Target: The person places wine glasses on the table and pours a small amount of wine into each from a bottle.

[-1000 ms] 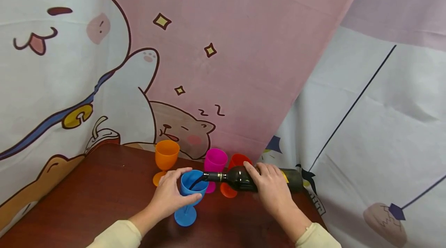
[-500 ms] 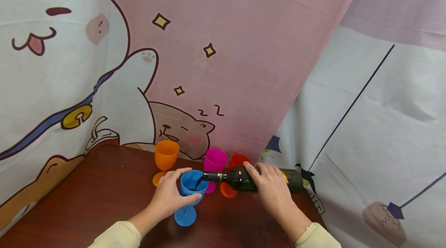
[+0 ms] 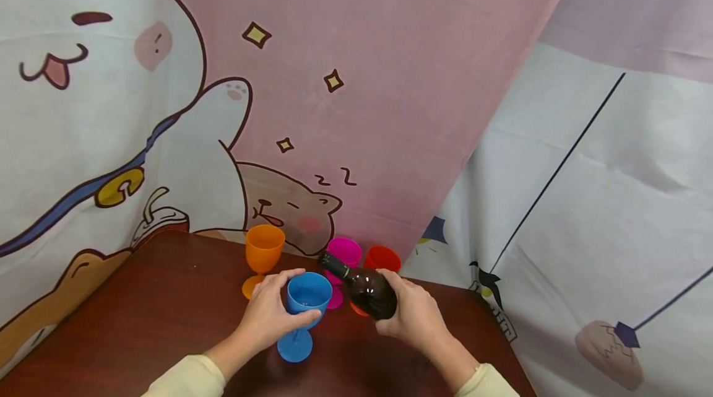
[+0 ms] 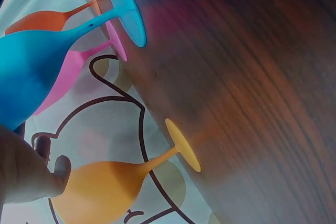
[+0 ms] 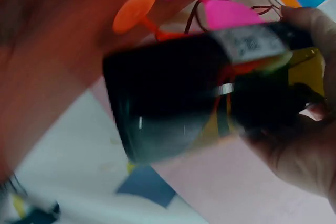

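In the head view, a blue plastic goblet (image 3: 309, 292) stands upright on the brown table, with my left hand (image 3: 270, 310) around its bowl, thumb in front and fingers behind. Small bright specks show low inside the bowl. My right hand (image 3: 414, 313) grips a dark wine bottle (image 3: 370, 293) by its body. The bottle's neck points up and left, its mouth beyond the blue rim and overlapping the magenta goblet (image 3: 348, 253) in this view. The right wrist view looks onto the bottle's base and label (image 5: 252, 43), somewhat blurred.
An orange goblet (image 3: 264, 248) stands behind my left hand. Beside the magenta goblet is a red goblet (image 3: 383, 256), partly hidden by the bottle. Printed cloth (image 3: 390, 106) hangs right behind the table (image 3: 167, 298), whose right edge runs beside my right arm.
The dark stream from the bottle into the blue goblet has stopped. My right hand has moved left and turned the bottle, raising its mouth off the goblet. The left hand stays put.
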Available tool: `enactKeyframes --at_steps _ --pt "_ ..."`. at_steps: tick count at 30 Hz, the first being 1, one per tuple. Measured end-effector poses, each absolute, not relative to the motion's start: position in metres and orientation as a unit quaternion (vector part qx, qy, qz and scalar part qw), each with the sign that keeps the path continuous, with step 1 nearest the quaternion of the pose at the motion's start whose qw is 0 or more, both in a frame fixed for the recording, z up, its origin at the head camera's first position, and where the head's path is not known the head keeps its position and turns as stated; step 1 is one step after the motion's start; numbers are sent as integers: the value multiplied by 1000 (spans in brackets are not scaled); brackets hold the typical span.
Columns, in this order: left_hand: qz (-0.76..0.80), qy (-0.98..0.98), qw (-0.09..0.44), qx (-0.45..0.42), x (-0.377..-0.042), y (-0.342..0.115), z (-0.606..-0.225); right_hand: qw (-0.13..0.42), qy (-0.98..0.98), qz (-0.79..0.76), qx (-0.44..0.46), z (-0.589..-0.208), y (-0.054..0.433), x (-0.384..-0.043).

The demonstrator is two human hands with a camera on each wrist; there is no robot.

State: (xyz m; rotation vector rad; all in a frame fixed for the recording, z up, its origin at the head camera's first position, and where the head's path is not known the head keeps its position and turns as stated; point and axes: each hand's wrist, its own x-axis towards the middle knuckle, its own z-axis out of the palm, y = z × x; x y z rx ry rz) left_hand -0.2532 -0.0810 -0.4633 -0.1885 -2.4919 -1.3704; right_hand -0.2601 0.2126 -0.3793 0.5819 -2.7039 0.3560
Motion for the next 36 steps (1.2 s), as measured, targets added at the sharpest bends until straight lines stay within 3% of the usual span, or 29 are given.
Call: enactKeyframes --at_steps 5,8,13,22,36 --pt "-474 -866 144 -62 -253 -80 -464 96 -934 299 170 -389 211 -260" --pt "-473 -867 145 -62 -254 -78 -464 80 -905 395 139 -394 219 -257" --pt "-473 -866 149 -68 -255 -74 -464 108 -864 487 64 -406 248 -245" --pt "-471 -867 151 -68 -255 -76 -464 151 -873 455 -93 -443 320 -241" --pt "-459 -874 148 -63 -253 -80 -463 165 -857 469 -137 -461 347 -246"
